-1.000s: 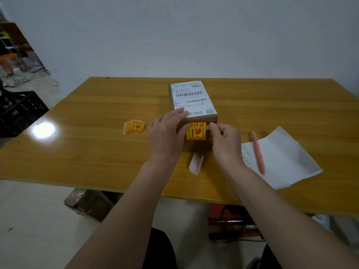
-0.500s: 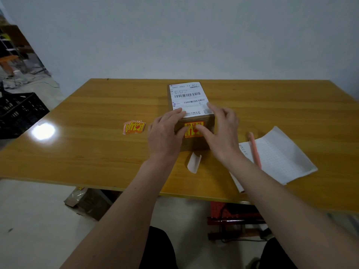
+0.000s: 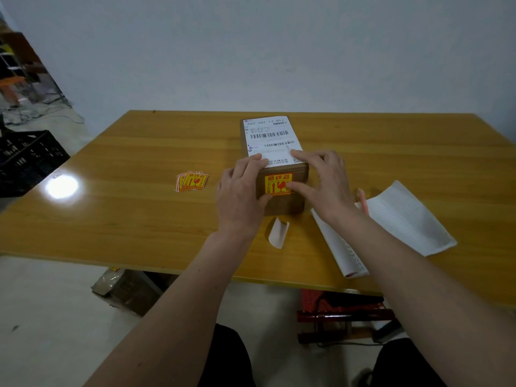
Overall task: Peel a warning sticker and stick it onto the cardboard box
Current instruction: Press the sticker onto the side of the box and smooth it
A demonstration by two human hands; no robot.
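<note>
Cardboard box (image 3: pixel 282 203) lying lengthwise near the middle of the wooden desk (image 3: pixel 139 213), white shipping label (image 3: pixel 272 141) covering its top. Yellow-and-red warning sticker (image 3: pixel 276 183) already stuck flat on the near end face of the box, upper part. Left hand (image 3: pixel 240 195) cupped around the box's left near corner, fingers (image 3: pixel 255 160) laid together over the top edge onto the label, thumb against the front face beside the sticker. Right hand (image 3: pixel 325 185) spread over the right near corner, index finger resting on the label, thumb pressed on the sticker's right half; nothing pinched in either hand. Curled white backing paper (image 3: pixel 278 233) on the desk just in front of the box, between the two wrists. Small stack of spare stickers (image 3: pixel 192 181) to the left, well apart from the box. Open notebook (image 3: pixel 402 222) at the right with a pink pen (image 3: pixel 363 201) partly hidden behind the right wrist.
</note>
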